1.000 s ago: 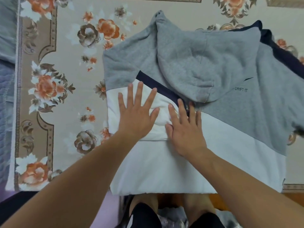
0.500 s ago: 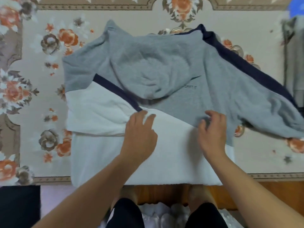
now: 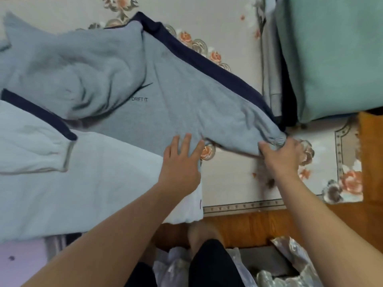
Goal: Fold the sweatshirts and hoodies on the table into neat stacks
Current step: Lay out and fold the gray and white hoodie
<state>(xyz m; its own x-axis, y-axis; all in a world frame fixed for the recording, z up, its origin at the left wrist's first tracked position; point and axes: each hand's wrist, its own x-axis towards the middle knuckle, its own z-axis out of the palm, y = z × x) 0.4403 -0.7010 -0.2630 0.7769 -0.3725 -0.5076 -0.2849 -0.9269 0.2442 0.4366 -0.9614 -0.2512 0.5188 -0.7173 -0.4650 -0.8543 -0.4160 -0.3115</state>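
A grey, white and navy hoodie (image 3: 170,104) lies spread on the floral-covered table (image 3: 232,179), its hood folded down over the chest and its left sleeve folded across the white lower part. My left hand (image 3: 180,160) presses flat on the hoodie's right side edge, fingers straight. My right hand (image 3: 279,154) pinches the cuff (image 3: 275,139) of the right sleeve, which stretches out to the right.
A folded green garment (image 3: 331,59) sits on a stack with grey and dark clothes at the back right. The wooden table edge (image 3: 238,226) runs along the front. Crumpled plastic bags (image 3: 290,266) and my legs are below it.
My view swung right. My right hand slid out along the right sleeve to its cuff and took hold of it. My left hand moved right to the hoodie's side edge.
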